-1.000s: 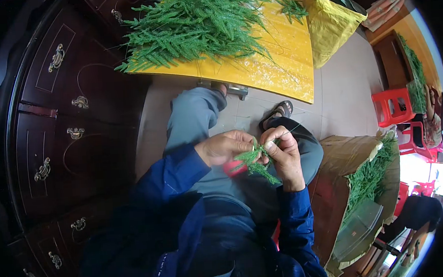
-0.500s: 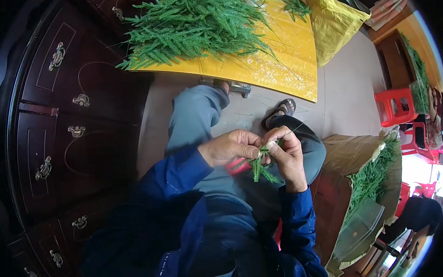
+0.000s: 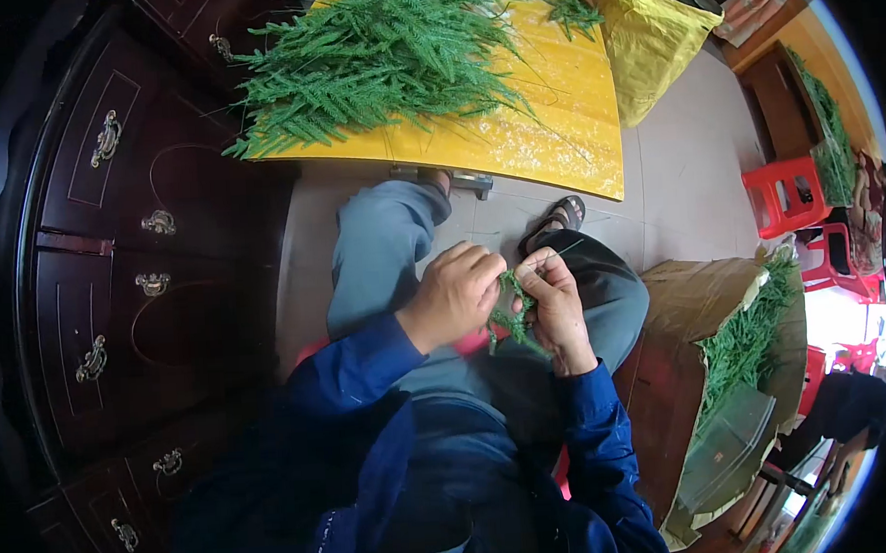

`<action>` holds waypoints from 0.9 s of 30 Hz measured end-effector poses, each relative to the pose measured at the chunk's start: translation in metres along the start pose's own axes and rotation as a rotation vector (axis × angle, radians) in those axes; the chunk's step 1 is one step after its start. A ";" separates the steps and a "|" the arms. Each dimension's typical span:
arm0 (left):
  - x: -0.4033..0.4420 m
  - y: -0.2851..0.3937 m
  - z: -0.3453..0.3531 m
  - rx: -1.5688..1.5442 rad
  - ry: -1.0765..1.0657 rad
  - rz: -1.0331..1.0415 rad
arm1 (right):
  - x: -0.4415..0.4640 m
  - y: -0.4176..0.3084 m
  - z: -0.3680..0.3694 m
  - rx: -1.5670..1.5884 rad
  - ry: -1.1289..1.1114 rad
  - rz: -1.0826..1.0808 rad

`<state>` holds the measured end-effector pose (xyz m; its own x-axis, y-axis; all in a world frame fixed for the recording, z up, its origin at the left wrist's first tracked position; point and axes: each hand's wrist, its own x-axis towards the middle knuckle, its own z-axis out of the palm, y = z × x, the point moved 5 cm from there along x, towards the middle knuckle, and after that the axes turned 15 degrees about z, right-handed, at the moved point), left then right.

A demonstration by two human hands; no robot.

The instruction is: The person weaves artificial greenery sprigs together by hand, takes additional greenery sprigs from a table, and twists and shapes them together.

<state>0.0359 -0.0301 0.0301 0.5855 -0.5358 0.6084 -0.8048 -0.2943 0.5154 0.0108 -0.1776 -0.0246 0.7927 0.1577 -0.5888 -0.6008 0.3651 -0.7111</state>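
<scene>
Between my two hands, above my lap, is a small green sprig with needle-like leaves. My left hand is closed at the sprig's upper left side, its back turned up so that its fingertips are partly hidden. My right hand pinches the sprig between thumb and fingers, and a thin dark stem sticks out above it. Beyond my knees, a large pile of similar green sprigs lies on a yellow table.
A yellow sack stands right of the table. Near my right knee is a cardboard box holding green sprigs. Dark drawers line the left. Red stools and other people are at the far right.
My left hand has turned over, back up, and risen slightly at the sprig. My right hand still pinches the sprig and has shifted slightly left. The view has tilted a little.
</scene>
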 end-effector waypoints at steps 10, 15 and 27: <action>-0.016 -0.042 0.009 -0.986 0.030 -0.549 | -0.013 -0.013 0.006 0.054 0.039 -0.059; -0.014 -0.034 0.007 -0.883 -0.052 -0.550 | -0.014 -0.014 0.004 0.002 0.064 -0.105; -0.014 -0.028 0.005 -0.465 -0.085 -0.397 | -0.011 -0.012 0.003 -0.048 0.088 -0.164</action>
<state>0.0499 -0.0187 0.0041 0.8063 -0.5231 0.2760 -0.3895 -0.1185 0.9134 0.0096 -0.1811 -0.0086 0.8696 0.0185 -0.4935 -0.4705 0.3348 -0.8164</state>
